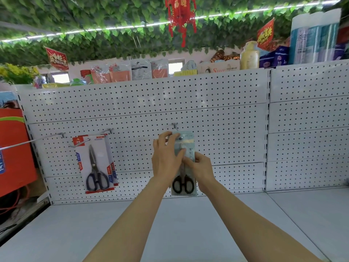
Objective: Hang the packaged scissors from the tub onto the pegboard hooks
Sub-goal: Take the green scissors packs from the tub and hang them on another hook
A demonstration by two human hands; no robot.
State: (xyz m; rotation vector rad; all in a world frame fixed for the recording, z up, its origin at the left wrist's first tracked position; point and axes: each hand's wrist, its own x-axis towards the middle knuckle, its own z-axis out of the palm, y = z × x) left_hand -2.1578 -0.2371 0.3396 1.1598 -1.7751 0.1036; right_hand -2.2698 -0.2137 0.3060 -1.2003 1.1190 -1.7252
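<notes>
Both my hands hold a pale blue-green packet of black-handled scissors [186, 183] upright against the white pegboard [143, 110]. My left hand [166, 157] pinches the packet's upper part, its fingers near the hanging hole. My right hand [201, 167] grips the packet's middle from the right. A metal hook [174, 126] sticks out of the board just above the packet's top edge. To the left, red-and-white scissor packets [96, 163] hang on another hook [79, 144]. The tub is out of view.
Long bare hooks [32, 141] jut out at the far left beside an orange box [13, 148]. A grey shelf [79, 231] runs below the board. A second pegboard panel [307, 118] continues on the right. Assorted goods stand on top of the unit.
</notes>
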